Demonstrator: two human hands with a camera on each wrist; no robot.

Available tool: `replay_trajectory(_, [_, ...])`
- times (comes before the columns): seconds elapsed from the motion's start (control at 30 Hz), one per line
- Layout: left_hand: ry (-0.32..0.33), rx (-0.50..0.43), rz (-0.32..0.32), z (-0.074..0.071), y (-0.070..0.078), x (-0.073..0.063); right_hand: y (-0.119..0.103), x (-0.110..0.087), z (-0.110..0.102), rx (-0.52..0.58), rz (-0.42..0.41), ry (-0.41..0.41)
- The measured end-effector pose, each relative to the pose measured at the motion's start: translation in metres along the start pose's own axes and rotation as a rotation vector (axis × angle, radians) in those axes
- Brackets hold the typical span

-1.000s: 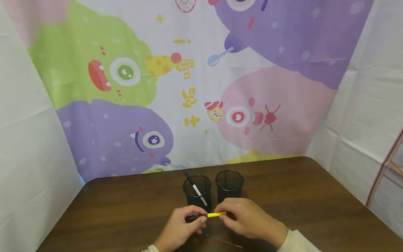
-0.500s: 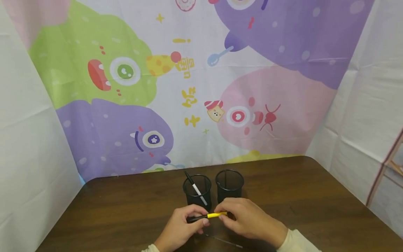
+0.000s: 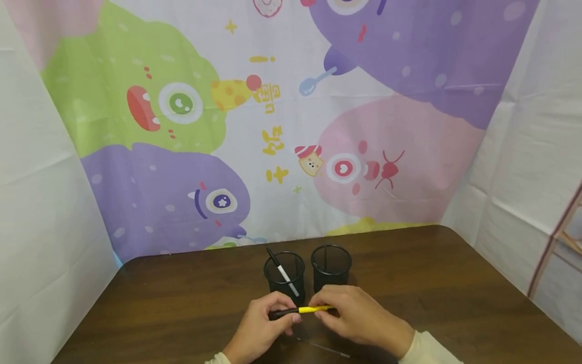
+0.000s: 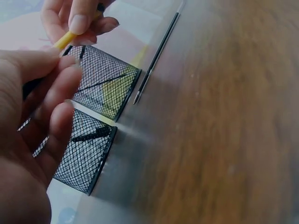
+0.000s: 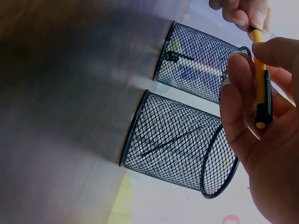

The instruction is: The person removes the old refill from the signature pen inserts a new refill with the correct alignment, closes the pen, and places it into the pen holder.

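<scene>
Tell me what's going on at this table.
A person holds a yellow-and-black pen between both hands: the left hand grips its black part, the right hand the yellow part. Behind the hands, two black mesh cups stand side by side on the brown table. A black-and-white marker leans in the left one. A thin pen refill lies on the tabletop.

In the head view, the right hand (image 3: 354, 317) hides one end of the pen (image 3: 312, 309) — and the lower part of one cup (image 3: 331, 277) — while the left hand (image 3: 261, 324) masks part of the pen's black half. Both sleeves (image 3: 428, 349) and the tabletop (image 3: 182, 293) run off the bottom edge. From the left wrist, the refill (image 4: 159, 52) blurs at the top.
</scene>
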State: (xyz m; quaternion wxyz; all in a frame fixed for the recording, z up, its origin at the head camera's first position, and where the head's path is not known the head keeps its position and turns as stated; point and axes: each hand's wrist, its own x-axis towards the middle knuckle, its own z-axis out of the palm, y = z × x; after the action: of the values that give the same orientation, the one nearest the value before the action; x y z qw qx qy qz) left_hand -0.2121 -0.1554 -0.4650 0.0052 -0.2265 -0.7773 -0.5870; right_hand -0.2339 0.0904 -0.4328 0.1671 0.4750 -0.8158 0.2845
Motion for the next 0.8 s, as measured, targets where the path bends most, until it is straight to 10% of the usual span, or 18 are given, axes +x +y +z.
replay_trajectory(0.8, [0.059,0.000,0.044,0.0007,0.0021,0.0006,-0.0022,0.0027,-0.0019,0.048,0.020,-0.049])
